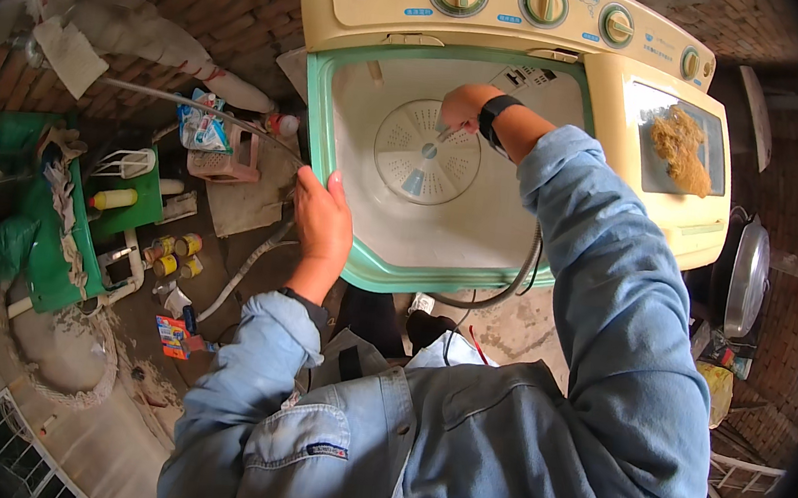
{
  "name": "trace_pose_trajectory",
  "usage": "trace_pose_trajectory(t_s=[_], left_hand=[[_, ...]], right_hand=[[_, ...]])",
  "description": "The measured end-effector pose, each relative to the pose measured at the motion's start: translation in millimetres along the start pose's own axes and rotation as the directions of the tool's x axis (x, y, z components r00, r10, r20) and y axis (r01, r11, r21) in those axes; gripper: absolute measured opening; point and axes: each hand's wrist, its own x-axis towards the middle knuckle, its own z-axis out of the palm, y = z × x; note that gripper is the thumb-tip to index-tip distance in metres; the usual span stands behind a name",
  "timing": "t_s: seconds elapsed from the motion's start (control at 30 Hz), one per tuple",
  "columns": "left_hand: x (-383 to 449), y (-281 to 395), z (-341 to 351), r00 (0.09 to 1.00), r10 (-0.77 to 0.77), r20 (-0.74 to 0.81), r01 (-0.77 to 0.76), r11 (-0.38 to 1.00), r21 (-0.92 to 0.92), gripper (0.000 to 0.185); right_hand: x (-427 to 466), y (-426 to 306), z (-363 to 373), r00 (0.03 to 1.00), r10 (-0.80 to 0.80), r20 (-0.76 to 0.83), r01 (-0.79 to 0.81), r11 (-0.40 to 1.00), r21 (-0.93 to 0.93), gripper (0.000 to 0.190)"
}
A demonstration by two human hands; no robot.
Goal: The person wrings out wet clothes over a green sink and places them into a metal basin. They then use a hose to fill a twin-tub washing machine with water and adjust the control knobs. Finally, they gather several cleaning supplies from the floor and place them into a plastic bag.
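Observation:
A cream and green twin-tub washing machine (600,73) stands before me, its left wash tub (352,207) uncovered. Reaching into the tub, my right hand (464,107) is closed around the end of a grey hose (444,136), just above the round pulsator (425,178). My left hand (325,215) rests at the tub's green left rim, thumb and fingers raised; a thin grey hose (215,112) runs from the upper left to its fingertips. Whether those fingers grip the hose cannot be told. A brown scrubbing mesh (682,152) lies on the closed spin-tub lid.
Left of the machine are a pink plastic stool (236,157) with a detergent bag (203,125), several small cans (188,245) and a green basin stand (64,240). A corrugated drain hose (245,268) crosses the floor. A metal pot lid (748,278) stands at the right.

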Motion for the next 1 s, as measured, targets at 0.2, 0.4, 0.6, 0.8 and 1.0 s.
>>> trace_pose_trajectory(t_s=[0.2,0.4,0.6,0.8,1.0], left_hand=[[-0.5,-1.0,1.5,1.000,0.000,-0.003,0.000,1.000,0.002,0.029],[0.1,3.1,-2.9,0.997,-0.070,0.032,0.069,0.997,0.039,0.032],[-0.1,1.9,-2.7,0.997,-0.082,0.006,0.082,0.996,0.040,0.032],[0.3,8.5,-1.6,0.998,-0.068,-0.006,0.068,0.998,0.002,0.031],[0.4,3.8,0.3,0.997,-0.058,-0.042,0.057,0.998,-0.025,0.031]], right_hand=[[-35.9,9.1,10.6,0.912,0.074,-0.404,-0.015,0.989,0.146,0.030],[-60.0,5.0,18.2,0.918,-0.034,-0.395,0.029,0.999,-0.020,0.027],[-93.6,-20.4,28.1,0.867,0.039,-0.498,0.066,0.979,0.192,0.024],[-153.2,-37.0,14.5,0.852,0.003,-0.523,0.267,0.857,0.441,0.028],[-206.0,-41.0,13.4,0.667,0.008,-0.745,0.425,0.817,0.390,0.031]])
